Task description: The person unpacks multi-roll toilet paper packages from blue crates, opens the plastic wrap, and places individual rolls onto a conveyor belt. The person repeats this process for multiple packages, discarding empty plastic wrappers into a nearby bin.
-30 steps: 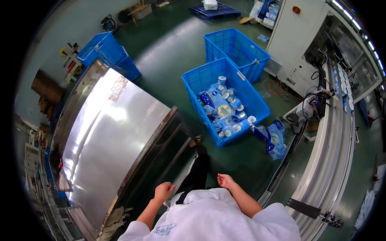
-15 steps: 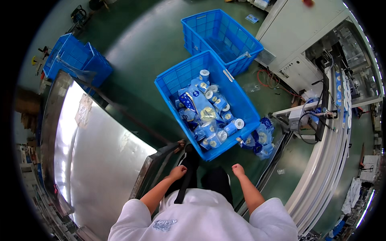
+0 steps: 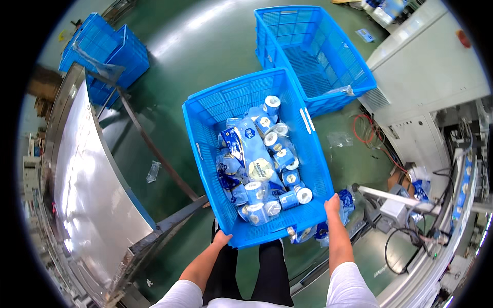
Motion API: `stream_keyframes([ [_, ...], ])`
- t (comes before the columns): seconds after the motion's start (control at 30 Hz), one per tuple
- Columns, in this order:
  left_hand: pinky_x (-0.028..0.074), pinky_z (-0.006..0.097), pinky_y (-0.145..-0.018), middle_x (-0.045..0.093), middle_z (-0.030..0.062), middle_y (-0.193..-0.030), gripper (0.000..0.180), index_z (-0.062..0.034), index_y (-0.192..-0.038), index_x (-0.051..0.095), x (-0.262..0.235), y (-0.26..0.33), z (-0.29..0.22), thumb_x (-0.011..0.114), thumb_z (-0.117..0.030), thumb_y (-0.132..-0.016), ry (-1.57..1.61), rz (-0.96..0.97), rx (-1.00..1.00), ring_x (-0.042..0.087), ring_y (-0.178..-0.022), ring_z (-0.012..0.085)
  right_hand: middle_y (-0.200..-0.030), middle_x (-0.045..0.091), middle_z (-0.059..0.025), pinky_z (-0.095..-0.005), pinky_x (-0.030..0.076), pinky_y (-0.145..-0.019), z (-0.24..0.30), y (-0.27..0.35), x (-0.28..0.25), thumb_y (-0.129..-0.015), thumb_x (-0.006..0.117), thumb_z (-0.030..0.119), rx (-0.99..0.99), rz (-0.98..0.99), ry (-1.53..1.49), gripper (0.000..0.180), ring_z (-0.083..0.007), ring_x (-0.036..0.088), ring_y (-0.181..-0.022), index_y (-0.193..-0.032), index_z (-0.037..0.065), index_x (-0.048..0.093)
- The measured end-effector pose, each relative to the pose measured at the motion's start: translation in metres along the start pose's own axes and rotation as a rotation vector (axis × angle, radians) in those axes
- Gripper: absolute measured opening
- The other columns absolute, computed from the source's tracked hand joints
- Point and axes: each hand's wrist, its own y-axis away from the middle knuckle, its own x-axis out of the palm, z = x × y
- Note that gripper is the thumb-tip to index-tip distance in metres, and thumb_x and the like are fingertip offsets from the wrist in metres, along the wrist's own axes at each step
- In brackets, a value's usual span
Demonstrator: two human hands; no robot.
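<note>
A large blue plastic crate stands in front of me, set at a slant. Inside lie several wrapped paper rolls and a flat blue plastic package on top of them. My left hand is closed on the crate's near left corner. At the near right corner, my right hand grips the rim. The fingers of both hands are partly hidden by the crate. Blue plastic wrappers lie on the floor just beyond my right hand.
A second blue crate stands behind, touching or close to the first. A metal-topped table is on the left, more blue crates at the far left. On the right are a pale machine, a conveyor and a red hose.
Both hands have reached forward from beside my body and taken hold of the crate's near corners. My view has shifted, and the crate looks nearer.
</note>
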Motion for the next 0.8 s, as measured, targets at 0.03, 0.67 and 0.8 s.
stream_keyframes([
  [0.03,0.046,0.041,-0.086,0.060,0.0223,-0.108,0.054,0.0004,-0.109,0.057,0.002,0.003,-0.007,0.069,-0.039,-0.074,-0.007,-0.079,-0.109,0.058,-0.100,0.0353,-0.115,0.054,-0.0214,-0.0418,0.047,-0.085,0.008,-0.017,-0.013,-0.072,0.071,0.026,-0.029,0.101,0.059,0.054,-0.0360,0.056,-0.102,-0.114,0.000,0.048],
  [0.67,0.052,0.039,-0.070,0.067,0.0164,-0.083,0.038,-0.0033,-0.081,0.070,-0.323,0.164,-0.100,0.066,-0.037,-0.064,-0.018,-0.518,0.026,0.065,-0.077,0.0306,-0.082,0.066,-0.0207,-0.0426,0.051,-0.069,0.189,-0.061,-0.357,-0.057,0.069,0.020,-0.498,0.268,-0.141,0.027,-0.0351,0.064,-0.077,-0.076,0.001,0.068],
  [0.8,0.052,0.038,-0.070,0.067,0.0171,-0.086,0.037,-0.0029,-0.083,0.070,-0.366,0.148,-0.114,0.068,-0.034,-0.062,0.041,-0.404,-0.001,0.066,-0.081,0.0299,-0.086,0.066,-0.0210,-0.0409,0.052,-0.070,0.248,-0.102,-0.374,-0.055,0.076,0.026,-0.570,0.174,0.112,0.037,-0.0324,0.065,-0.077,-0.079,-0.002,0.069],
])
